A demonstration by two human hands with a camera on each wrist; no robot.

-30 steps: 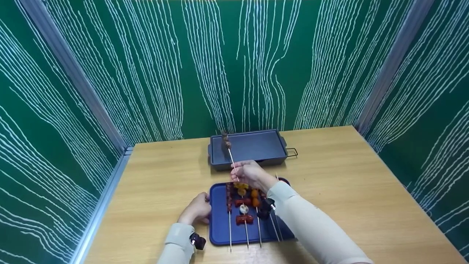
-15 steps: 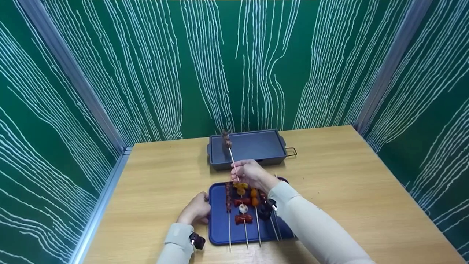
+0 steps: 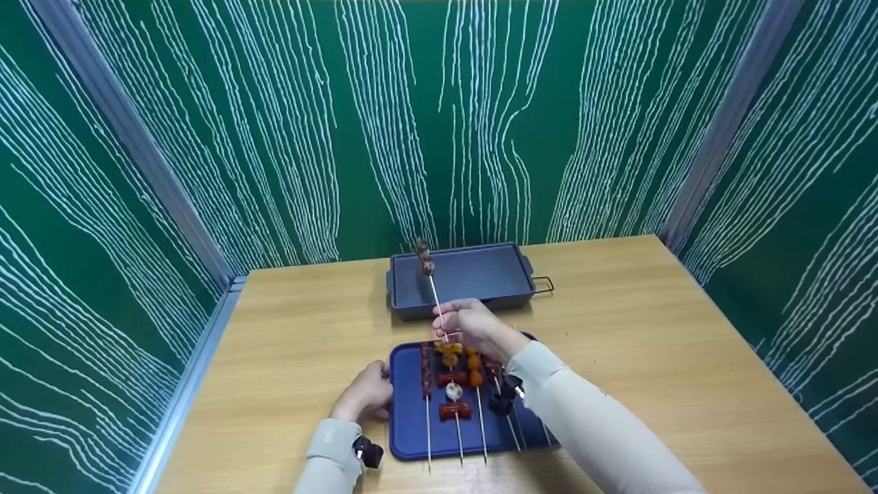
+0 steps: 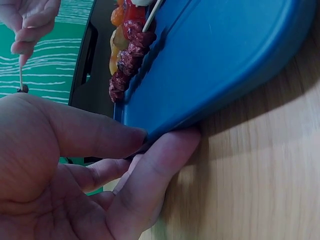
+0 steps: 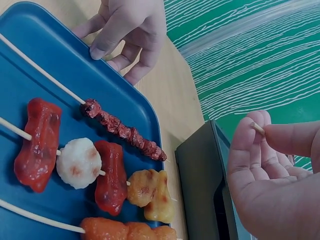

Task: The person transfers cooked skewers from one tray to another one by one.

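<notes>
My right hand (image 3: 473,326) pinches the bare stick end of a meat skewer (image 3: 428,266) between thumb and fingertips. Its browned meat end points away, over the left part of a dark grey grill pan (image 3: 473,271). At the left side of a blue tray (image 3: 408,436), my left hand (image 3: 370,391) grips the rim, thumb on top and a finger beneath, as the left wrist view shows. On the tray lie a dark red meat skewer (image 5: 122,129), a skewer with red sausages (image 5: 37,145) and a white round piece (image 5: 78,163), and a skewer of orange balls (image 5: 130,230).
More skewers lie on the tray's right side, partly hidden under the right forearm (image 3: 590,418). A wire handle (image 3: 544,284) sticks out from the grill pan's right end. The wooden table (image 3: 309,309) meets a green wall (image 3: 274,137) with white streaks behind.
The held meat skewer has risen slightly and shifted a little rightward over the grill pan. Both hands keep their grips, and the tray has stayed put.
</notes>
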